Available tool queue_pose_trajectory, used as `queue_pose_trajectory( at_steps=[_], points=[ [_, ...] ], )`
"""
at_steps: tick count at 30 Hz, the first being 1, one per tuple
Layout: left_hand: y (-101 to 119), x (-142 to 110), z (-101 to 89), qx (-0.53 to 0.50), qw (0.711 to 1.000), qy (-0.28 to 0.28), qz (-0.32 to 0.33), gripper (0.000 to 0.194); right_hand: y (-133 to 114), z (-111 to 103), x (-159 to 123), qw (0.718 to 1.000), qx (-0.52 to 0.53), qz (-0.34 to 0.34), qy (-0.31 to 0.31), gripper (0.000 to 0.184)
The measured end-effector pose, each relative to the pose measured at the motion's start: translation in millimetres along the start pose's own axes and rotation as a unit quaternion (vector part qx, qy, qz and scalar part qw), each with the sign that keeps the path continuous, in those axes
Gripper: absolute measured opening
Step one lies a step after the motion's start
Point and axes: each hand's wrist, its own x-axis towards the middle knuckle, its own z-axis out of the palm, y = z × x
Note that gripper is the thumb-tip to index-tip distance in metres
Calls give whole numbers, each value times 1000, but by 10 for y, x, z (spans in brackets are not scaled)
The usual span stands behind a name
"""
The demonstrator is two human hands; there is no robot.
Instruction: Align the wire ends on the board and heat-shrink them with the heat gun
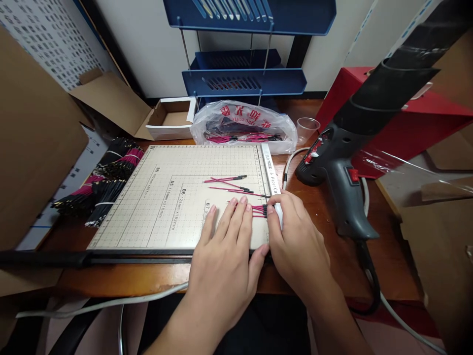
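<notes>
Wooden table (pixel 148 282), paper cutter (pixel 129 207) — one row of pink wires (pixel 260 211) gathered, loose wires (pixel 246 189) askew beyond.
Left hand (pixel 221 261) lies flat, fingers slightly spread, over the row; right hand (pixel 300 234) curls at its black ends — whether pinching, I cannot tell. More wires fill the plastic bag (pixel 285 129).

I can pass low over the left half of the board (pixel 129 212). Right: the heat gun (pixel 342 140) stands between me and the red box (pixel 402 133). Far side: 1 bag (pixel 246 116), 1 cup (pixel 307 129) and 1 carton (pixel 170 132) block travel. Left: wire bundles (pixel 109 190) obstruct sideways exit.
</notes>
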Motion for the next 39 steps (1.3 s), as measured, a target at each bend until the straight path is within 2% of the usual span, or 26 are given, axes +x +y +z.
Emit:
queue_pose_trajectory(
  at_steps=[9, 17, 23, 29, 32, 35, 39],
  points=[
    [33, 43, -7, -11, 1000, 17, -19, 49, 7, 0, 0, 1000, -9, -2, 2, 22],
    [-20, 96, -44, 7, 999, 6, 51, 50, -4, -4, -2, 1000, -5, 5, -3, 19],
    [35, 88, 16, 15, 999, 7, 39, 52, 48, 31, -11, 999, 11, -17, 28, 18],
    [10, 74, 9, -16, 997, -6, 71, 52, 91, 39, 4, 999, 15, -28, 36, 17],
    [26, 20, -64, -14, 999, 2, 49, 52, 101, 43, 2, 999, 20, -31, 40, 17],
    [40, -57, -120, -1, 1000, 24, -11, 52, 95, 47, -9, 998, 20, -29, 42, 18],
    [-14, -112, -108, 1, 998, 39, -44, 50, 79, 53, -21, 998, 16, -31, 42, 19]
  ],
)
